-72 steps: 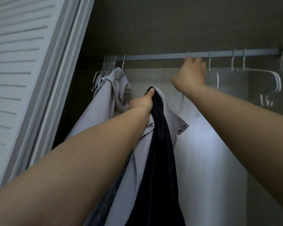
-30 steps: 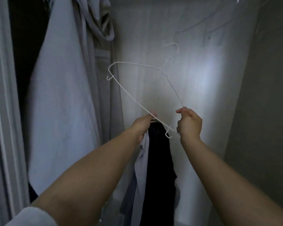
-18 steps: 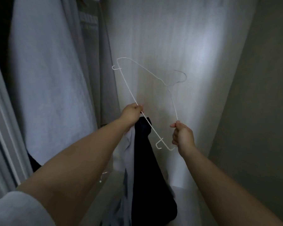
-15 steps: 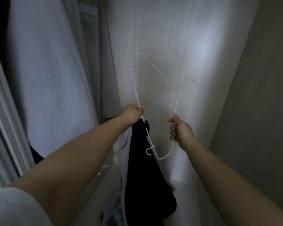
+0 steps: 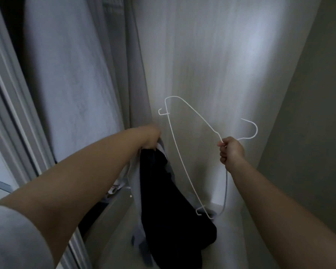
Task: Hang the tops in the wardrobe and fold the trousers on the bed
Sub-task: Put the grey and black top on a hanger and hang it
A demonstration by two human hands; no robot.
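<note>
Head view: left hand (image 5: 150,137) grips bunched clothes (image 5: 169,195); right hand (image 5: 231,152), just beside, pinches a wire hanger (image 5: 182,166).

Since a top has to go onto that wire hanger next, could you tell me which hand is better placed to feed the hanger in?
Probably the right hand: its grip is on the white wire hanger by the neck, while the left hand grips the bunched garments.
</note>
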